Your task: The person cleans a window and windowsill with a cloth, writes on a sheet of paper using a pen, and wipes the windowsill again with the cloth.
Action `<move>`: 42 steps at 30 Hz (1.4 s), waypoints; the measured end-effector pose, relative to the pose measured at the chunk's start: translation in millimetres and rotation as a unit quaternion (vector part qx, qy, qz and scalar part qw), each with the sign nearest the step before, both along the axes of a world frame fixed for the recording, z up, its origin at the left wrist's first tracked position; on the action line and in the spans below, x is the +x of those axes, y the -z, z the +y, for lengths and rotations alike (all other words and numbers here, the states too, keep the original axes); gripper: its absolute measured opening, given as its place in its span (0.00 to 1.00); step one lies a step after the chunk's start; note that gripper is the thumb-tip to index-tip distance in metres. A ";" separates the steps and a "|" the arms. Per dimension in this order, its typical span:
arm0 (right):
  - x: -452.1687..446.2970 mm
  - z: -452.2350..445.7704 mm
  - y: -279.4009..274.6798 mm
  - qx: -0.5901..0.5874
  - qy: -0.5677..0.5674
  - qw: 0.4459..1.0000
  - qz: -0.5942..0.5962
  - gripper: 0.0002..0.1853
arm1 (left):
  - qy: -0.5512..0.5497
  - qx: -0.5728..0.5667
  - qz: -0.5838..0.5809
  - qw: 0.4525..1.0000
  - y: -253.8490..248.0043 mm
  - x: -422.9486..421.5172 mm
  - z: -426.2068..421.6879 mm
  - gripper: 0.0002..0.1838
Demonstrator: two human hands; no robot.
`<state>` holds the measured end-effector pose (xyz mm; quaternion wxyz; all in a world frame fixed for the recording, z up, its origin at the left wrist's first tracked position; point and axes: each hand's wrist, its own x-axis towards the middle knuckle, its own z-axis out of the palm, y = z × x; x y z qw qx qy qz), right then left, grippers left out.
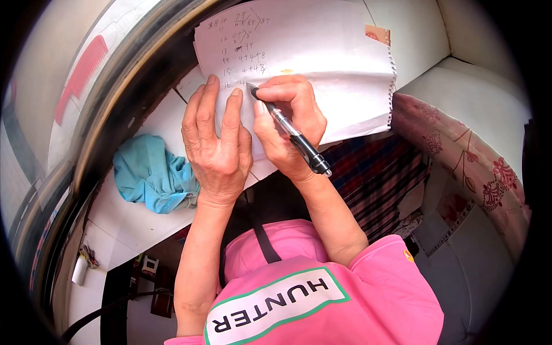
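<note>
My right hand (290, 123) grips a black and clear pen (290, 131) between thumb and fingers. The pen's tip meets the paper beside the handwritten line that starts with 16. Spread out flat, my left hand (215, 146) rests on the lower left part of the white paper (339, 86), its fingers apart and pointing away from me. Handwritten rows of numbers, from 10 down to 16, run along the paper's left side. Torn spiral holes line the sheet's right edge.
A crumpled blue cloth (152, 175) lies left of my left hand on the white tiled surface (118, 221). Farther left, a pink comb (83, 75) sits beyond a dark frame (167, 63). Flowered pink fabric (466, 155) hangs at the right.
</note>
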<state>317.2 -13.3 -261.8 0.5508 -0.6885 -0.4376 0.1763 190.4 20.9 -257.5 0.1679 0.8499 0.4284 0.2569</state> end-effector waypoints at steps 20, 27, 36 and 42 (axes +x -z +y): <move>-0.7 0.3 -1.4 0.004 0.012 1.000 0.023 0.12 | -0.001 0.000 0.005 1.000 0.5 -0.9 -0.4 0.27; 0.0 -3.1 -0.4 0.004 0.004 0.999 0.048 0.12 | 0.000 -0.001 -0.002 1.000 -0.2 -0.1 0.3 0.26; 8.6 -9.3 -17.3 0.030 -0.002 0.998 0.056 0.12 | -0.007 0.009 -0.005 1.000 -5.9 2.4 0.8 0.25; 24.5 -18.1 -56.9 0.002 -0.017 0.992 -0.128 0.13 | -0.012 0.005 -0.011 1.000 -10.6 2.8 -1.5 0.24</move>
